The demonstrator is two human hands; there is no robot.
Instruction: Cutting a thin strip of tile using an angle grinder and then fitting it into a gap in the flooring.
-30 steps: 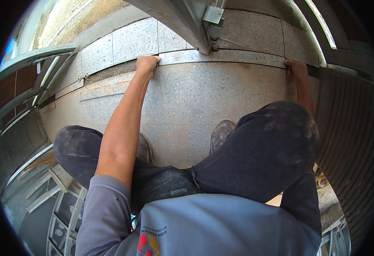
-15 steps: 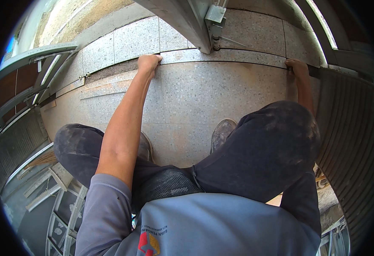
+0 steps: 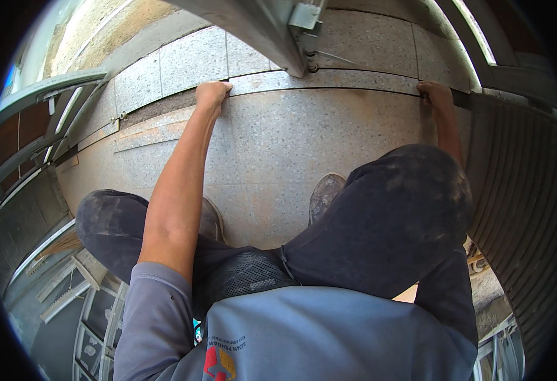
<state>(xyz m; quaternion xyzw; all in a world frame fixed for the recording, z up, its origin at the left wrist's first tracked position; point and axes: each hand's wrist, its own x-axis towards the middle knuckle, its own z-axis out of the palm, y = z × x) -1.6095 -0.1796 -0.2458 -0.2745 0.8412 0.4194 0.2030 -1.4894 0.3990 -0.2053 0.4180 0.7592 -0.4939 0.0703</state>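
Note:
A long, narrow speckled grey tile strip [image 3: 348, 79] lies along a slot in the floor, just below the foot of a slanting metal post [image 3: 253, 28]. My left hand [image 3: 211, 98] has its fingers closed on the strip's left end. At the far right end, my right hand [image 3: 436, 96] grips the strip with curled fingers. Thin dark lines run along both long edges of the strip; whether it sits level with the floor I cannot tell. Left of my left hand the slot [image 3: 158, 108] continues uncovered, showing rough dark bedding.
Thin loose strips [image 3: 148, 134] lie on the speckled floor tiles [image 3: 278, 140] left of my left forearm. A metal gate frame [image 3: 50, 95] stands at the left, and a dark ribbed panel [image 3: 513, 190] rises at the right. Metal frames [image 3: 94, 324] lie behind at lower left.
The whole view has shifted slightly. Both hands keep their grip, and the tile strip shows no visible movement relative to the post.

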